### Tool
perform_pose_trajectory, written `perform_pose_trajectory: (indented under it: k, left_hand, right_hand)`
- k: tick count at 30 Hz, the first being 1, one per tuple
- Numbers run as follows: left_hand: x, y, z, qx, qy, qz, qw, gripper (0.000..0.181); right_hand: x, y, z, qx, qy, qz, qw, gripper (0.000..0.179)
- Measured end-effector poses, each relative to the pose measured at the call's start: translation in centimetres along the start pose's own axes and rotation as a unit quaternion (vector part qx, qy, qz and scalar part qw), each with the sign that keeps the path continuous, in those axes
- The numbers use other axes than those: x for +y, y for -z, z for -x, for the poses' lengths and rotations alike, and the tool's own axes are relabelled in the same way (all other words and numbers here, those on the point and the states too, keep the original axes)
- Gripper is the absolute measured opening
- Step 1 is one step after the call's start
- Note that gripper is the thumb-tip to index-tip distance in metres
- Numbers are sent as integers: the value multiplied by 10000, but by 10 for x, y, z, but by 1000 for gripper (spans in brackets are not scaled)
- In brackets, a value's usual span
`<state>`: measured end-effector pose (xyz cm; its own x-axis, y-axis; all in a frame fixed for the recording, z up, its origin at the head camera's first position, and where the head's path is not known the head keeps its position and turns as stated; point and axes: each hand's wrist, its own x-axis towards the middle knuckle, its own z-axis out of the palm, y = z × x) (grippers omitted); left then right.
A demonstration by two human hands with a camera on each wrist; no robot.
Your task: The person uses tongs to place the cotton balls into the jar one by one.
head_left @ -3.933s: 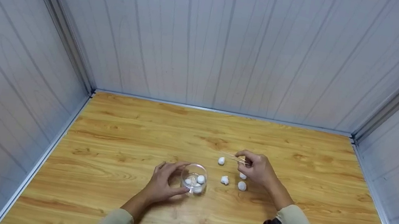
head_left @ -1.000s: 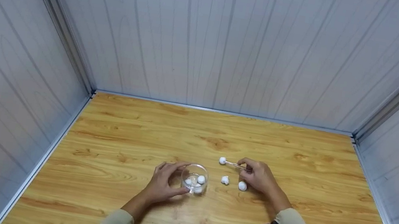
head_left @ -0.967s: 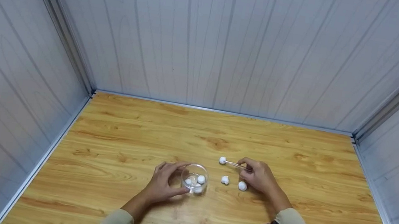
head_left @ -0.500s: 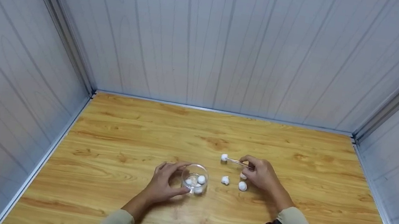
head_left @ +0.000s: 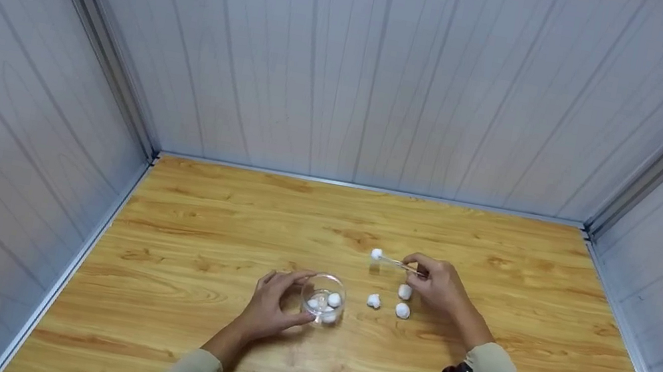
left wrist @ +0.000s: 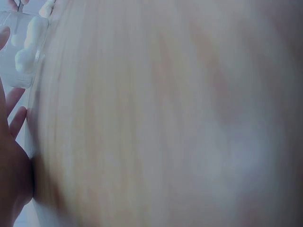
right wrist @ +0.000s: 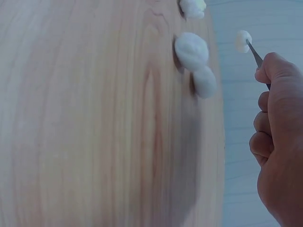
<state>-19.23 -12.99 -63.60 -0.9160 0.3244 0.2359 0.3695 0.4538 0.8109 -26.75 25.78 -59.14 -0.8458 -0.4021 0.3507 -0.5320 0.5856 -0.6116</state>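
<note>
My right hand [head_left: 439, 285] pinches a pair of tweezers [head_left: 402, 266], their tips pointing left. A white cotton ball [head_left: 376, 254] is caught at the tips, held above the table, its shadow below it. In the right wrist view the tweezers [right wrist: 255, 55] show dark grey with the cotton ball [right wrist: 243, 41] at their end. My left hand [head_left: 271, 307] curls thumb and fingers around the sides of a small clear cup [head_left: 326, 277] standing on the table. Inside the cup lie several cotton balls [head_left: 334, 299], seen through its wall in the left wrist view too.
Three loose cotton balls lie on the wooden table [head_left: 217, 227] between the hands: a ragged one [head_left: 374, 301] nearer the cup, and two rounder ones, one [head_left: 405, 291] behind the other [head_left: 403, 310]. Pale panel walls [head_left: 351, 68] border the table at the back and both sides.
The tweezers have closed on the far cotton ball and lifted it off the table, moving slightly away and to the right. The left hand and cup have stayed in place.
</note>
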Motion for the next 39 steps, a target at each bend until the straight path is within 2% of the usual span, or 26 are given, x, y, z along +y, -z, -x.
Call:
perform_pose_trajectory:
  k: [15, 29, 32, 39]
  left_hand:
    - [0, 0, 0, -19, 44, 0, 10000, 76]
    - [0, -1, 1, 7, 11, 16, 10000, 77]
    - [0, -1, 1, 5, 0, 8, 10000, 77]
    - [0, -1, 0, 22, 10, -6, 10000, 77]
  right_hand:
    - [-8, -3, 5, -9, -88, 51, 9999, 19]
    - [-14, -1, 5, 103, 151, 23, 9998, 19]
    - [-15, -1, 5, 174, 268, -2, 9995, 19]
    - [-20, -2, 3, 403, 818, 24, 9958, 20]
